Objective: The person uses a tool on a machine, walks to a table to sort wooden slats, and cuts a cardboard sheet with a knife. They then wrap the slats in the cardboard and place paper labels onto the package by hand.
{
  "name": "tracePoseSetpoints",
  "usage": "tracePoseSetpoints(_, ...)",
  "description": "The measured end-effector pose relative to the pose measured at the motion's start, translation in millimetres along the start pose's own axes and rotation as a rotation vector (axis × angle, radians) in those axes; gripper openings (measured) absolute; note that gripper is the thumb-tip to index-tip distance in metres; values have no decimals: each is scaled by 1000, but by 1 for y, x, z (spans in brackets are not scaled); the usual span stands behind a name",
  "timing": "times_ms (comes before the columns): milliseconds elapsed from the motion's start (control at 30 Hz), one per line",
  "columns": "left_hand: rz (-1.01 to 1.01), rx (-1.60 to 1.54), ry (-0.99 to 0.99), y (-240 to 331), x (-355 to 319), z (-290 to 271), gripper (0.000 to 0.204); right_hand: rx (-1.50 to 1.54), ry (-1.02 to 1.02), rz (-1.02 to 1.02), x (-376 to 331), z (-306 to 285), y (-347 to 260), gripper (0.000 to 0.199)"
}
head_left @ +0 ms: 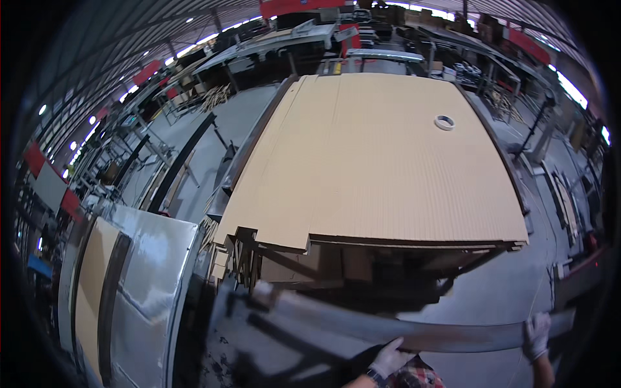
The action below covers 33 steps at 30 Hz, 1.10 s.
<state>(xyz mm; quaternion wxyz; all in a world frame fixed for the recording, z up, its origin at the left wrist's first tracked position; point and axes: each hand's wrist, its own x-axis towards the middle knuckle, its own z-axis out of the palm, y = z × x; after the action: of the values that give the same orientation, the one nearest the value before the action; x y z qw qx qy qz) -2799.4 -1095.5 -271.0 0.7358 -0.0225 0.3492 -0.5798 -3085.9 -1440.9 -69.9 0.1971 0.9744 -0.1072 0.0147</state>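
Corrugated cardboard stack (375, 161) lies flat on the work table, tape roll (444, 122) on its far right part, untouched. Long grey strip (414, 333) held across, below the stack's near edge, not yet on it. Left hand (390, 357) and right hand (536, 335), gloved, each closed around the strip

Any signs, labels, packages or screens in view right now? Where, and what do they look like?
Red banner: top centre, hung high, long rectangle.
Red panels: upper left along the roof line, small rectangles.
Red sign: upper right, slanted strip.
No screens or packages clear enough to tell.
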Motion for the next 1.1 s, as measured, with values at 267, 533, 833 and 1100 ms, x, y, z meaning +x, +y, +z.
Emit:
tracePoseSetpoints(267, 1474, 448, -539, 79, -309, 169, 78, 218, 867, 981, -138, 42, 31, 53)
tracePoseSetpoints(533, 1368, 603, 133, 186, -268, 131, 79, 2388, 971, 191, -1, 135, -70, 69)
tracePoseSetpoints(833, 1406, 491, 122, 314, -245, 172, 105, 2551, 907, 1505, 215, 107, -111, 75)
tracePoseSetpoints(1100, 1347, 437, 215, 318, -176, 223, 97, 2469, 1017, 1486, 252, 93, -55, 78)
